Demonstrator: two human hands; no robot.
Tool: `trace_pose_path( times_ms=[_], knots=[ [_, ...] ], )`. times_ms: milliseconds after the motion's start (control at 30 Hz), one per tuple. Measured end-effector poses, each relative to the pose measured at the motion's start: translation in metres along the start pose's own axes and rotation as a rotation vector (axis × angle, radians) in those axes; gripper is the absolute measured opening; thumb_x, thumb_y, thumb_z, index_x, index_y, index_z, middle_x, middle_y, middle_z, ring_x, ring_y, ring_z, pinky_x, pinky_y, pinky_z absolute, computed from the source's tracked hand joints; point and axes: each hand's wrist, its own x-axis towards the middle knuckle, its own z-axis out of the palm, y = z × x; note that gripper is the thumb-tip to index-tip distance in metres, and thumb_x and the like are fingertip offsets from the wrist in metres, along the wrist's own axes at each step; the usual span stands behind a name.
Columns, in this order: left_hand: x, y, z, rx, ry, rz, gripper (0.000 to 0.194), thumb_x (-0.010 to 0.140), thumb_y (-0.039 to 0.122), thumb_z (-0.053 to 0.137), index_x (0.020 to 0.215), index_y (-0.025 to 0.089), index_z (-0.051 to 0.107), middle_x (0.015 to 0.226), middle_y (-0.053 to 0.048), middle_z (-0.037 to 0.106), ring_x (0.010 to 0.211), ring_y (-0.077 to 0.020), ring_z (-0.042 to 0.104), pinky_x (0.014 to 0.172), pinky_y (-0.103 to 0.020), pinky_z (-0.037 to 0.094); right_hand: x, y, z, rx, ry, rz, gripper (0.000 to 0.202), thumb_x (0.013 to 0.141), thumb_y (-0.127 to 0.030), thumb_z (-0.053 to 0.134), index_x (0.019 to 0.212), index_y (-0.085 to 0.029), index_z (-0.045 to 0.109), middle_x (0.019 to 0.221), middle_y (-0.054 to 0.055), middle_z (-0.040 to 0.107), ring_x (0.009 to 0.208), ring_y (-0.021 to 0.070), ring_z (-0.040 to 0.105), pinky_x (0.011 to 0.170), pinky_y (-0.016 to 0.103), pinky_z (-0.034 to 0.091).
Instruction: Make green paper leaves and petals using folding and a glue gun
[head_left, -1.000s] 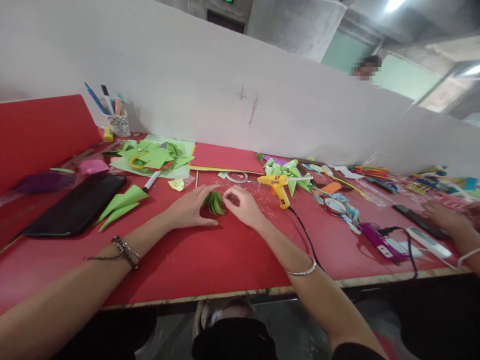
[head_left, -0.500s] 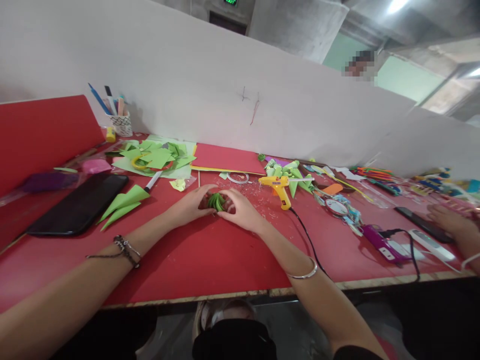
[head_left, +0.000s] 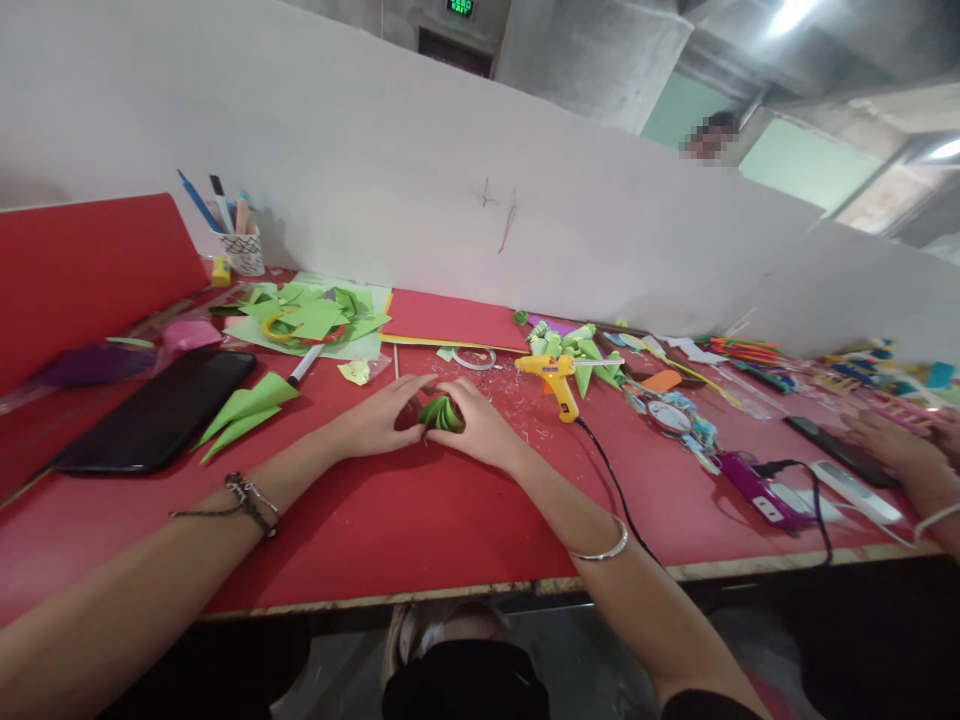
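- Since half a second ago, the curled green paper (head_left: 444, 413) has shifted slightly, from midway between the palms into the curl of the right hand (head_left: 487, 428).
- That hand is bent round it, seemingly pinching the strips between thumb below and fingers above.
- Beside it the left hand (head_left: 375, 418) is arched, its fingertips close to the right hand's; whether they press on the paper I cannot tell.
- All this is over the middle of the red tabletop (head_left: 375, 530), left of the yellow glue gun (head_left: 551, 375).
- Squeezing from both sides could crush the thin curls; too light a hold might let them spring open.
- Black cord (head_left: 611, 475) runs from the gun toward the right forearm, so a sideways sweep of that arm might drag the gun round.
- Its nozzle points roughly leftward, toward the work; if hot, it could burn a knuckle that strays there.
- Pale shreds (head_left: 525, 410) near the right hand could cling to any wet glue.
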Motion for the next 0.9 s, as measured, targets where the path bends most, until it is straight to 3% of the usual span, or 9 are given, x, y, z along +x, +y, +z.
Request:
trace_pose_path(
  times_ms=[100, 200, 333, 500, 600, 700, 800, 900],
  knots=[
    [0.001, 0.002, -0.002, -0.059, 0.032, -0.041, 0.056, 0.076, 0.017, 0.042, 0.129, 0.016, 0.024, 0.112, -0.011, 0.048, 0.086, -0.0158, 0.055, 0.079, -0.031, 0.044, 0.000, -0.002, -0.001, 0.006, 0.001, -0.016, 0.050, 0.072, -0.037, 0.059, 0.116, -0.022, 0.040, 0.110, 0.007, 0.046, 0.101, 0.0187, 0.047, 0.085, 0.033, 0.040],
    [0.003, 0.002, -0.003, -0.037, 0.102, -0.106, 0.049, 0.074, 0.013, 0.040, 0.122, 0.017, 0.031, 0.097, -0.006, 0.050, 0.071, -0.0125, 0.053, 0.068, -0.027, 0.045, -0.001, -0.003, -0.002, -0.021, -0.009, 0.006, 0.052, 0.072, -0.042, 0.058, 0.116, -0.022, 0.040, 0.109, 0.007, 0.047, 0.099, 0.0193, 0.048, 0.083, 0.033, 0.040],
    [0.002, 0.001, -0.002, 0.085, 0.135, -0.135, 0.042, 0.076, 0.019, 0.042, 0.118, 0.018, 0.038, 0.088, -0.004, 0.051, 0.073, -0.0143, 0.051, 0.067, -0.027, 0.043, -0.002, -0.005, -0.002, -0.052, 0.010, 0.014, 0.054, 0.072, -0.047, 0.056, 0.117, -0.021, 0.040, 0.109, 0.007, 0.047, 0.096, 0.0188, 0.049, 0.079, 0.031, 0.041],
    [0.000, -0.003, -0.005, 0.170, 0.178, -0.209, 0.039, 0.080, 0.032, 0.043, 0.116, 0.019, 0.038, 0.085, -0.002, 0.053, 0.070, -0.0136, 0.053, 0.061, -0.024, 0.042, 0.000, -0.007, -0.003, -0.078, 0.105, 0.008, 0.038, 0.079, -0.040, 0.048, 0.110, -0.020, 0.044, 0.098, 0.005, 0.052, 0.084, 0.0158, 0.052, 0.074, 0.027, 0.042],
    [0.000, -0.002, -0.021, 0.305, 0.241, -0.279, 0.036, 0.081, 0.037, 0.041, 0.110, 0.017, 0.042, 0.088, -0.004, 0.054, 0.072, -0.0150, 0.054, 0.065, -0.025, 0.042, 0.000, -0.007, -0.005, -0.113, 0.165, 0.013, 0.031, 0.080, -0.038, 0.045, 0.105, -0.020, 0.047, 0.092, 0.004, 0.053, 0.081, 0.0156, 0.053, 0.073, 0.026, 0.041],
    [-0.010, 0.002, -0.050, 0.514, 0.272, -0.462, 0.040, 0.083, 0.043, 0.036, 0.110, 0.015, 0.043, 0.101, -0.009, 0.053, 0.085, -0.0191, 0.054, 0.073, -0.028, 0.041, -0.001, -0.005, -0.008, -0.140, 0.212, 0.025, 0.027, 0.080, -0.037, 0.044, 0.101, -0.020, 0.049, 0.091, 0.003, 0.055, 0.079, 0.0150, 0.053, 0.070, 0.025, 0.041],
    [-0.032, 0.000, -0.076, 0.764, 0.123, -0.633, 0.059, 0.076, 0.046, 0.048, 0.120, 0.009, 0.037, 0.122, -0.021, 0.040, 0.106, -0.0326, 0.043, 0.078, -0.037, 0.040, -0.001, -0.003, -0.009, -0.148, 0.238, 0.035, 0.026, 0.081, -0.037, 0.043, 0.099, -0.020, 0.050, 0.093, 0.003, 0.057, 0.077, 0.0143, 0.054, 0.068, 0.024, 0.040],
    [-0.053, -0.010, -0.090, 0.720, -0.032, -0.843, 0.066, 0.066, 0.039, 0.060, 0.119, 0.005, 0.041, 0.122, -0.025, 0.042, 0.107, -0.0394, 0.041, 0.078, -0.043, 0.039, 0.000, -0.002, -0.010, -0.149, 0.242, 0.033, 0.024, 0.081, -0.037, 0.042, 0.096, -0.020, 0.051, 0.092, 0.003, 0.059, 0.075, 0.0136, 0.055, 0.066, 0.023, 0.039]
  ],
)
